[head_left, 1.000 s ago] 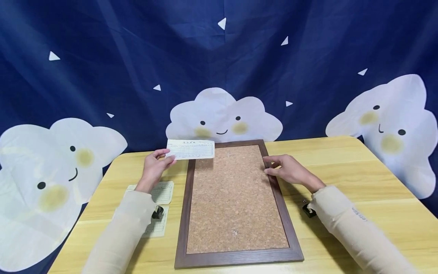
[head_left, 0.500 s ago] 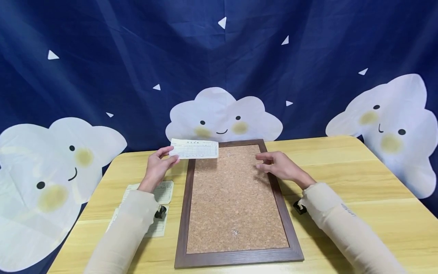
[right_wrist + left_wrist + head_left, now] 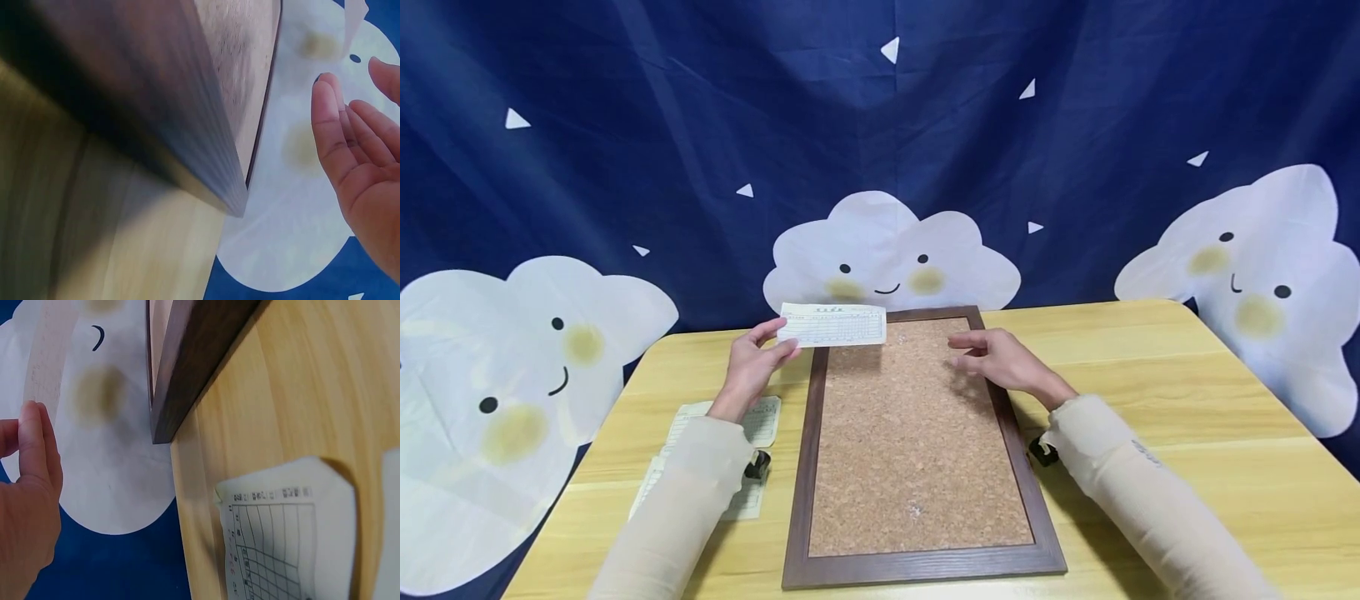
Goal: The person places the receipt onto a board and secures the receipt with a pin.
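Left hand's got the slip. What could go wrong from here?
1. The left hand pinches the slip by one end only; its free end might bend or swing out of line.
2. The left sleeve overlaps the loose sheets in the head view; if low enough, it could drag them.

L hand [image 3: 752, 367] + pinched slip [image 3: 837, 326] have shifted a bit R vs 1 s ago, slip now further over the cork [image 3: 917, 442]. R hand [image 3: 1006, 360] has come L, from R edge of the frame [image 3: 925, 567] to over the cork; gap btwn it & slip smaller. More lower-L paper [image 3: 645, 486] shows past L sleeve [image 3: 662, 521].
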The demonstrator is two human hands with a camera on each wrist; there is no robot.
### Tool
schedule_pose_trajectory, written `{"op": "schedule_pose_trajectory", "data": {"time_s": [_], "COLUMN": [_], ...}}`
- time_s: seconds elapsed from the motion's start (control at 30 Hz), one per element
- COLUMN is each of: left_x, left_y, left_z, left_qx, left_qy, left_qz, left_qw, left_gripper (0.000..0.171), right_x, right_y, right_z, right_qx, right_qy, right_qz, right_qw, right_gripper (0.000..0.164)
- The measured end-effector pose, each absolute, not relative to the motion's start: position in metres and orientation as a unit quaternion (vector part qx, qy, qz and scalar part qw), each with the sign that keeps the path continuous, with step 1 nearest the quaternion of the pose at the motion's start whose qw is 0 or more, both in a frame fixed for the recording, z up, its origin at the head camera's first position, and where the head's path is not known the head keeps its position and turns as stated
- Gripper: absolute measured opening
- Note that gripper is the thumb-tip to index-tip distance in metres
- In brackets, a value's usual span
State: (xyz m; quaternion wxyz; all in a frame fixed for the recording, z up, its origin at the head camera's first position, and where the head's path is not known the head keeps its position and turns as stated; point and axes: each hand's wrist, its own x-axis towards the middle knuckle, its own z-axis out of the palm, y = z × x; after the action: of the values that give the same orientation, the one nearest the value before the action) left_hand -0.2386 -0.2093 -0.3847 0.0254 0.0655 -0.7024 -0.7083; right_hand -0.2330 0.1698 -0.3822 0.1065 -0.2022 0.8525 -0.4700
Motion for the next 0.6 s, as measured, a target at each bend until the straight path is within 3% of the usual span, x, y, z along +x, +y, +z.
{"op": "schedule_pose_trajectory", "data": {"time_s": [0.6], "left_x": [-0.24], "left_y": [-0.193], "left_z": [-0.386], "left_qx": [0.061], "left_qy": [-0.684], "left_qz": [-0.726], "left_qw": [0.036], "left_gripper": [0.05], "right_x": [-0.24], "right_y": [0.146], "right_z": [-0.381], "right_qx": [-0.159], "right_qy": [0.831], "right_qz": [-0.526], "right_qw": [0.081], "right_gripper": [0.042]}}
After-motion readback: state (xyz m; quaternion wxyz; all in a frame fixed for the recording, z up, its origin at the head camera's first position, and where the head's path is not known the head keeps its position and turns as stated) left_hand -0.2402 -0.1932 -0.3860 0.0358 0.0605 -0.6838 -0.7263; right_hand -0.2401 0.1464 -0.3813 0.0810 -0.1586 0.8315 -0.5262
